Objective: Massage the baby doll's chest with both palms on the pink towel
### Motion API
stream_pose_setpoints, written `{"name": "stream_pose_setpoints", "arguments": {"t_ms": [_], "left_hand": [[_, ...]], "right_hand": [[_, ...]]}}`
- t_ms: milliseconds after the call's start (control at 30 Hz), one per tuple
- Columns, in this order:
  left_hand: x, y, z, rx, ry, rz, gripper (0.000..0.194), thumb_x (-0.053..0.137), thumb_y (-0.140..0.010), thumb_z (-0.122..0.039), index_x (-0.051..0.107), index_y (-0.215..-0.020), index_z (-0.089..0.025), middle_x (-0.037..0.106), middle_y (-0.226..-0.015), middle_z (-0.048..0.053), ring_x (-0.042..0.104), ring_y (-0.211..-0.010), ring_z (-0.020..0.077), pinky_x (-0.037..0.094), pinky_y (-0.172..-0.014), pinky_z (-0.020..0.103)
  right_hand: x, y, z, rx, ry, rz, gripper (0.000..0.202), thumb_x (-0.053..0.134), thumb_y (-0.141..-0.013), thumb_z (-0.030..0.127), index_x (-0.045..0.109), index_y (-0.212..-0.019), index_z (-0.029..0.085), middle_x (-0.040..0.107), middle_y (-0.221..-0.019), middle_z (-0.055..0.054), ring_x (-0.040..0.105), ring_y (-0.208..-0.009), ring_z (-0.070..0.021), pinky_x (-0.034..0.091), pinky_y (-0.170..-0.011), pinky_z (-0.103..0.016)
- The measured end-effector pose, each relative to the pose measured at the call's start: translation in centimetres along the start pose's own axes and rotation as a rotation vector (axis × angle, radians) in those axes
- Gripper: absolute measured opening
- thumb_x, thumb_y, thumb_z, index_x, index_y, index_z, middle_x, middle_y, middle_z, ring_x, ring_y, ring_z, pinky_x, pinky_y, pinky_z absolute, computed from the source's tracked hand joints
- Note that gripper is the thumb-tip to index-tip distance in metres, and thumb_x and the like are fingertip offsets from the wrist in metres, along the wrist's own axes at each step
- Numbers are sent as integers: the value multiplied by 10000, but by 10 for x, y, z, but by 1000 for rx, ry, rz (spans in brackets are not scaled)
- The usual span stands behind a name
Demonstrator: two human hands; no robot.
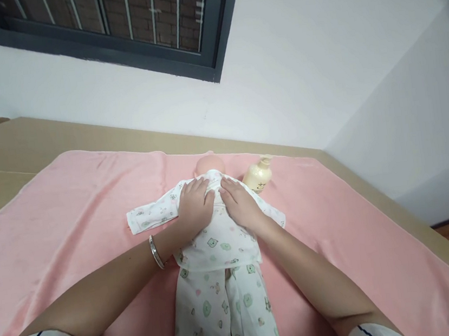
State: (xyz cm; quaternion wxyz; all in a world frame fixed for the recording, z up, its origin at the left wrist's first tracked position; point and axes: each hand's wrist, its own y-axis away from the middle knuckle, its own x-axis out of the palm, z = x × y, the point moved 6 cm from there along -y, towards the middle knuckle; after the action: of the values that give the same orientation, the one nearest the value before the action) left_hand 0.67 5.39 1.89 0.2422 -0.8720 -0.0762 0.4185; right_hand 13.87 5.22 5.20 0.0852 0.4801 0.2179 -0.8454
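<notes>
On pink blanket [74, 208] nr far edge, resting L hand [195, 204] & R hand [242, 203], spread flat, on clothed doll [221, 239] by pump btl [258, 174].

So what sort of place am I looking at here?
Perhaps a room for baby care, or for practising it: what looks like a clothed doll lies on a spread pink blanket, with a pump bottle near its shoulder.
</notes>
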Motion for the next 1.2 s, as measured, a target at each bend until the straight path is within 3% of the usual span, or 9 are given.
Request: {"name": "stream_pose_setpoints", "arguments": {"t_ms": [133,233,367,467,567,767,933,1200], "left_hand": [[-4,1,1,25,71,-63,491,238,-1033,-327,632,-1271,-157,643,-1363,102,538,-1309,239,371,-1163,447],[-6,2,0,27,79,-77,506,209,-1041,-328,633,-1265,-168,650,-1352,95,542,-1307,239,379,-1156,452],[-5,2,0,23,80,-58,509,200,-1044,-329,630,-1263,-167,652,-1344,102,538,-1314,242,365,-1164,464],[-5,3,-1,27,92,-66,500,218,-1044,-341,629,-1261,-155,654,-1340,110,543,-1307,248,374,-1156,467],[-6,3,0,25,115,-96,503,224,-1043,-353,631,-1257,-147,656,-1335,117,543,-1305,260,382,-1147,482],[-4,2,1,50,155,-108,502,221,-1043,-358,638,-1236,-157,663,-1318,131,556,-1289,271,387,-1135,505],[-6,2,2,31,168,-95,502,221,-1040,-375,630,-1247,-170,661,-1315,129,550,-1296,268,366,-1150,506],[-5,-2,1,40,189,-33,495,252,-1026,-375,639,-1240,-154,662,-1315,137,558,-1284,274,370,-1143,488]], "right_hand": [[-12,9,14,-43,-37,-86,500,299,-1031,333,519,-1458,194,436,-1562,-79,309,-1499,-233,267,-1231,-484],[-8,12,22,-88,45,-106,494,353,-1009,295,512,-1463,182,378,-1595,-83,214,-1532,-259,204,-1241,-535],[4,12,22,-98,67,1,474,376,-1000,273,551,-1425,154,417,-1567,-126,291,-1506,-269,231,-1232,-531],[-7,12,21,-96,25,-115,485,400,-993,289,536,-1436,147,394,-1581,-130,316,-1496,-258,263,-1231,-499],[-11,14,20,-114,20,-206,493,405,-987,273,505,-1461,180,374,-1595,-114,295,-1504,-272,263,-1224,-543],[8,12,23,-165,94,-4,461,462,-976,273,554,-1410,147,416,-1561,-170,334,-1484,-309,282,-1207,-563],[-3,13,23,-160,72,-174,488,451,-966,256,541,-1417,92,427,-1548,-187,344,-1480,-288,290,-1213,-526],[17,13,9,-66,-11,-178,432,476,-940,223,634,-1333,140,506,-1497,-145,417,-1443,-249,292,-1218,-473]]}}
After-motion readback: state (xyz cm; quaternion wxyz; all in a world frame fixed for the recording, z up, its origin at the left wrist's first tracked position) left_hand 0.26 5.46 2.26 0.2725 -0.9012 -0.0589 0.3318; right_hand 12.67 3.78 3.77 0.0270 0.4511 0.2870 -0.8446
